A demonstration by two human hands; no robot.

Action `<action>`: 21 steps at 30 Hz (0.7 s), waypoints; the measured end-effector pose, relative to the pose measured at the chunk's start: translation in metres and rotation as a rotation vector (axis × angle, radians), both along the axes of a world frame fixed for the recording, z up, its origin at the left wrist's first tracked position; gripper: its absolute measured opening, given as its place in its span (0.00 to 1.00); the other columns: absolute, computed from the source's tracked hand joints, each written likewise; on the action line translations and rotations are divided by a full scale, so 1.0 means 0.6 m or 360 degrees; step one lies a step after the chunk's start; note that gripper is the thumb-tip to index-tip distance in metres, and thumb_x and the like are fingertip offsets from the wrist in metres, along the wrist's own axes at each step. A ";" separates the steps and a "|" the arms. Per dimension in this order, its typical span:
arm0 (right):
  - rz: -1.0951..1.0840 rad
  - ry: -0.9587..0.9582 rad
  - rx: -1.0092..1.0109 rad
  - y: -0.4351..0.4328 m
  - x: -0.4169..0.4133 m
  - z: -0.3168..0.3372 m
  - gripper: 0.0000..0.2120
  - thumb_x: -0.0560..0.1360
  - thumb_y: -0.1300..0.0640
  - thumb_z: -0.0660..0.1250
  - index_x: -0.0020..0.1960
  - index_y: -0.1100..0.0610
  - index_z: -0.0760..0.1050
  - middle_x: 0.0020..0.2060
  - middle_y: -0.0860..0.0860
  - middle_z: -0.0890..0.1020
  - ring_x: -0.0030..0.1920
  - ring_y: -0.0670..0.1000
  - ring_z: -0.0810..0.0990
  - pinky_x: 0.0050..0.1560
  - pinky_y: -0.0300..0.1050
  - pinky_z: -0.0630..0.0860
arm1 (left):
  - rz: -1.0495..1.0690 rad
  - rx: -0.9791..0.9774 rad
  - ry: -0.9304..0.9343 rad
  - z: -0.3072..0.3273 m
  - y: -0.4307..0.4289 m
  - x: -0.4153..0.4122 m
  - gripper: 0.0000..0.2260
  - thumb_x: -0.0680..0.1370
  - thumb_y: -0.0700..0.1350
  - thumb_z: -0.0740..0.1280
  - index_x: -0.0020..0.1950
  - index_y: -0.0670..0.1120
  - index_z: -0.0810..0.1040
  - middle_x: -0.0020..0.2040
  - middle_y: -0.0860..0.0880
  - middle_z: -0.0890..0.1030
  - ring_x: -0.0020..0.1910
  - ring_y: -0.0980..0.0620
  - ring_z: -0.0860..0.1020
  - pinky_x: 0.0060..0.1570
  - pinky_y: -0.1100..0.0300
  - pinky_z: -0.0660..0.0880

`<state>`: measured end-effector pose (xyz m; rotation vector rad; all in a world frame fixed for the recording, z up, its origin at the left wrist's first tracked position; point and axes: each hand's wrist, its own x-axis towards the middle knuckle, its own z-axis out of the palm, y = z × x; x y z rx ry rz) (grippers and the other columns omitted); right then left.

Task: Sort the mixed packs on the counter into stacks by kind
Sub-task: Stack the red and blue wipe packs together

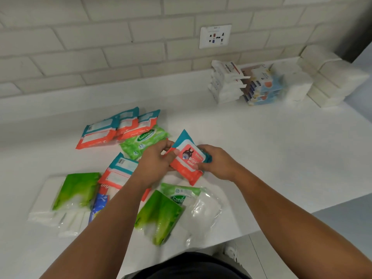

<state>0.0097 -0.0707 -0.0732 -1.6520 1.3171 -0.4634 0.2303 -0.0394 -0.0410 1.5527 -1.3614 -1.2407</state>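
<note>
Hands meet over the middle of the white counter [261, 150], both on one red-and-teal wipes pack [188, 158]. The left hand [159, 158] pinches the pack's left edge, with the thumb laid on its printed face. The right hand [218, 163] curls round the right edge. The pack is face up and tilted, its teal corner pointing toward the wall. From where I stand I cannot tell whether its lower corner touches the counter.

Just behind the left hand lies a green Sanicare pack [144, 141]. Behind that, three face-down red-and-teal packs [96, 133] overlap in a loose row. Another red-and-teal pack [118, 170], barcode side up, lies partly under the left forearm.

Nearer the person there is a left green-topped pack [77, 190] resting on flat white tissue packs [40, 200], with a blue pack [99, 204] just beside it. A near green-topped pack [159, 214] lies between the forearms. A second Sanicare pack [179, 193] shows from under it, and a clear bag of white sheets [203, 208] touches both.

Well apart, at the back right against the tiled wall [100, 47], stand neat piles: a stack of white packs [225, 85], a stack of pale-blue packs [261, 89] just beside it, then tall white tissue stacks [330, 81]. A wall socket [215, 36] sits above them.
</note>
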 end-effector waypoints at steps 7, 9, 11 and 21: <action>-0.0197 -0.0050 0.0046 0.011 -0.094 0.023 0.15 0.74 0.49 0.74 0.57 0.53 0.77 0.52 0.46 0.84 0.51 0.46 0.83 0.54 0.45 0.81 | 0.0191 0.0090 0.0517 0.019 -0.027 -0.089 0.07 0.81 0.37 0.67 0.56 0.47 0.76 0.50 0.46 0.82 0.49 0.47 0.83 0.38 0.61 0.80; -0.0276 -0.0102 0.0119 0.012 -0.128 0.019 0.16 0.73 0.48 0.75 0.57 0.52 0.77 0.52 0.46 0.84 0.51 0.47 0.84 0.53 0.47 0.82 | 0.0244 0.0121 0.0721 0.016 -0.038 -0.120 0.11 0.81 0.35 0.67 0.59 0.49 0.75 0.51 0.47 0.83 0.50 0.48 0.83 0.47 0.55 0.80; -0.0339 -0.0198 0.0204 0.013 -0.162 0.017 0.18 0.72 0.49 0.76 0.57 0.54 0.78 0.51 0.48 0.85 0.49 0.49 0.86 0.52 0.50 0.83 | 0.0298 0.0198 0.0867 0.007 -0.045 -0.156 0.16 0.80 0.35 0.68 0.65 0.48 0.73 0.55 0.44 0.83 0.51 0.48 0.83 0.52 0.53 0.80; -0.0530 -0.0441 0.0469 0.024 -0.255 -0.008 0.18 0.74 0.49 0.74 0.57 0.60 0.78 0.42 0.57 0.86 0.31 0.54 0.81 0.30 0.42 0.77 | 0.0183 0.0489 0.0205 -0.051 -0.042 -0.302 0.28 0.78 0.41 0.72 0.74 0.46 0.62 0.66 0.45 0.78 0.49 0.51 0.83 0.36 0.60 0.82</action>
